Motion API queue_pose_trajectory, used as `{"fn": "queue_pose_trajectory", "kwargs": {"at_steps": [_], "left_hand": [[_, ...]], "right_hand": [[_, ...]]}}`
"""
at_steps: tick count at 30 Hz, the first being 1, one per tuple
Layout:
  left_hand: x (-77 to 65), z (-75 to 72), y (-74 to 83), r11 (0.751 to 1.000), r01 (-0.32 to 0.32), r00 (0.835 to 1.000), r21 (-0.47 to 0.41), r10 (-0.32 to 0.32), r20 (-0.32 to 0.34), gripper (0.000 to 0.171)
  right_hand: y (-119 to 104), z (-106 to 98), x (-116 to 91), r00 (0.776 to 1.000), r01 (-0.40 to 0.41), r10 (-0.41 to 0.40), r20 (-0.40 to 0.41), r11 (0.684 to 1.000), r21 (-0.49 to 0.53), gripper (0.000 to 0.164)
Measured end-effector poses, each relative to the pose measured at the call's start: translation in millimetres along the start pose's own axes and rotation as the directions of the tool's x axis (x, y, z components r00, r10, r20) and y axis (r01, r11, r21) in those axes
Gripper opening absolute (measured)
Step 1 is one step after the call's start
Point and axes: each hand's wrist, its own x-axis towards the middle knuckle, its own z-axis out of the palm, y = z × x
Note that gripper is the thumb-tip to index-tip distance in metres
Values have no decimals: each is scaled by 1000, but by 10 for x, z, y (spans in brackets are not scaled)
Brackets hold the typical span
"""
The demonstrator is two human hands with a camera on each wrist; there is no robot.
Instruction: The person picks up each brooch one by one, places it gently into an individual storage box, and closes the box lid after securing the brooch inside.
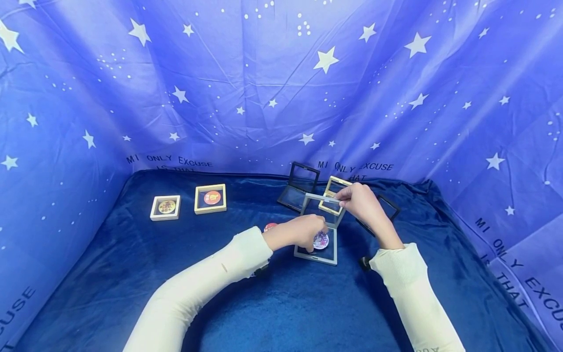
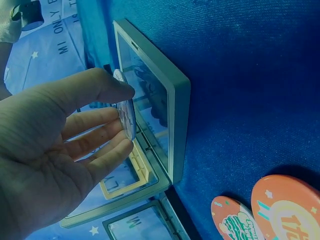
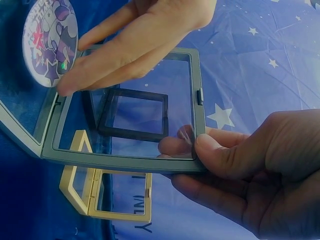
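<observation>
Between the thumb and fingertips of my left hand (image 1: 303,232) is a round badge (image 3: 50,42) with purple and white artwork. The badge is held over the lower half of a grey display frame (image 1: 315,260), tilted in the left wrist view. That frame is hinged and stands unfolded, with clear film in each half. My right hand (image 1: 364,203) pinches the raised half by the corner of its rim (image 3: 125,163), thumb on one side and fingers behind. Left of the frame lie an orange-red badge (image 2: 287,207) and a smaller one (image 2: 231,220), partly covered by my left arm in the head view.
Behind the grey frame stand an unfolded yellow frame (image 3: 120,216) and a black frame (image 1: 304,166). Another black frame (image 1: 389,201) is partly hidden by my right arm. At the left sit a yellow frame (image 1: 210,211) and a white frame (image 1: 164,217), each holding a round badge.
</observation>
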Motion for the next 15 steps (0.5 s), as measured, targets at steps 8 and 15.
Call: {"fn": "queue_pose_trajectory", "kwargs": {"at_steps": [8,15], "left_hand": [[21,37,-9,1000,-17,1000,5,17,1,57],[33,63,-16,1000,-22,1000,10,22,-4,57]], "right_hand": [[4,7,-3,1000,1,-1,-1,1000,4,19],[-4,2,-9,1000,8,-8,-6,1000,3,19]]}}
